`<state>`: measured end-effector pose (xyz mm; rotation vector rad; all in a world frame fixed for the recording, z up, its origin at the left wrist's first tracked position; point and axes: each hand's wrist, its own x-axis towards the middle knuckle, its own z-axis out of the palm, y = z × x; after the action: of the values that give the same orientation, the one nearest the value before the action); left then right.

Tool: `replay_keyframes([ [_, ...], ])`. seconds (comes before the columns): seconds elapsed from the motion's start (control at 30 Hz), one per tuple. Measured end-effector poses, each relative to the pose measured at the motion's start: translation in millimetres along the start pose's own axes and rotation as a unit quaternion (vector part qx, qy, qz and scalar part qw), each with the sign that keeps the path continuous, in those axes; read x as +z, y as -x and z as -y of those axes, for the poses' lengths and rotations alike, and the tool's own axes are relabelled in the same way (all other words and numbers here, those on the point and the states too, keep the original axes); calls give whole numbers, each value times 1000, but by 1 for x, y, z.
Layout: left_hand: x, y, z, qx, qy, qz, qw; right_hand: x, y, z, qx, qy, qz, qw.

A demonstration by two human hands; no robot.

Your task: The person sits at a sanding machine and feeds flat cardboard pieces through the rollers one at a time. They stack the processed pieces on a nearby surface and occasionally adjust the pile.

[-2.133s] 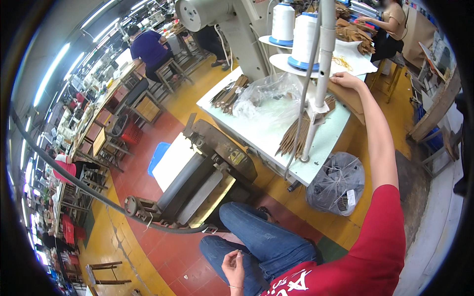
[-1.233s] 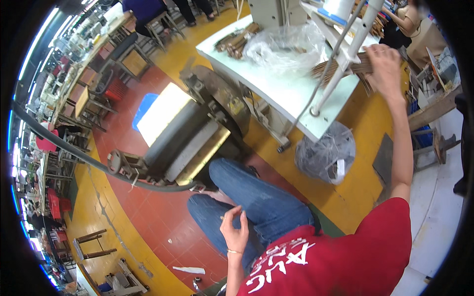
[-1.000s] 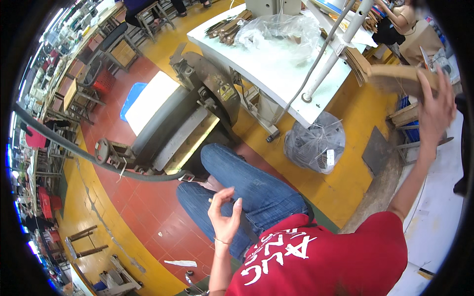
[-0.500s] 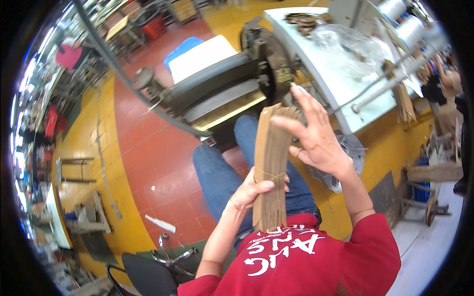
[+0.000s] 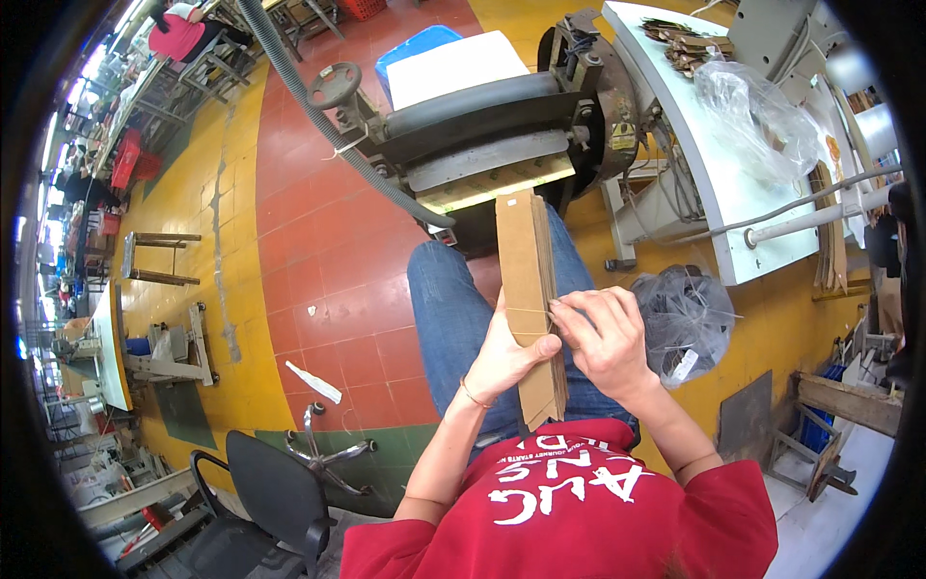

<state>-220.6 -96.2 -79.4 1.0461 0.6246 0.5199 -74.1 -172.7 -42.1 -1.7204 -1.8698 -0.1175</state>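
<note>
One bundle of brown strips (image 5: 524, 251), clasped by the left hand (image 5: 506, 357), is above the jeans (image 5: 449, 299). The right hand (image 5: 608, 338) seemingly pinches its band (image 5: 529, 310), apparently adjusting it; the next move calls for steady support.

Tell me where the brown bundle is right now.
In the head view, the brown bundle is just right of centre, gripped in the left hand, with the right hand at its right edge.

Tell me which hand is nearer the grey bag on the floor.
Right. The right hand is just left of the grey bag in view, at the right edge of the brown bundle; the left hand is farther left, holding that bundle.
</note>
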Motion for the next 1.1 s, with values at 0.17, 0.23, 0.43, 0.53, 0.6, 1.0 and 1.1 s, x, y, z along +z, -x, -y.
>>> replay_keyframes([
  [0.17,4,-3,4,9,6,-28,1000,3,4,0,-7,43,10,999],
  [0.23,3,-4,7,23,-17,-32,999,8,3,2,-11,60,-6,998],
  [0.43,-3,-3,15,22,-43,-51,998,13,-2,0,100,-96,38,990],
  [0.53,-15,-1,13,-37,36,-8,999,8,2,-7,244,-498,152,818],
  [0.6,-22,2,8,-53,68,39,995,1,5,-18,295,-687,198,634],
  [1.0,-38,18,1,-117,121,274,947,-26,5,-119,349,-852,-75,382],
  [1.1,-41,28,18,-132,208,236,940,-9,7,-127,420,-764,-143,468],
])
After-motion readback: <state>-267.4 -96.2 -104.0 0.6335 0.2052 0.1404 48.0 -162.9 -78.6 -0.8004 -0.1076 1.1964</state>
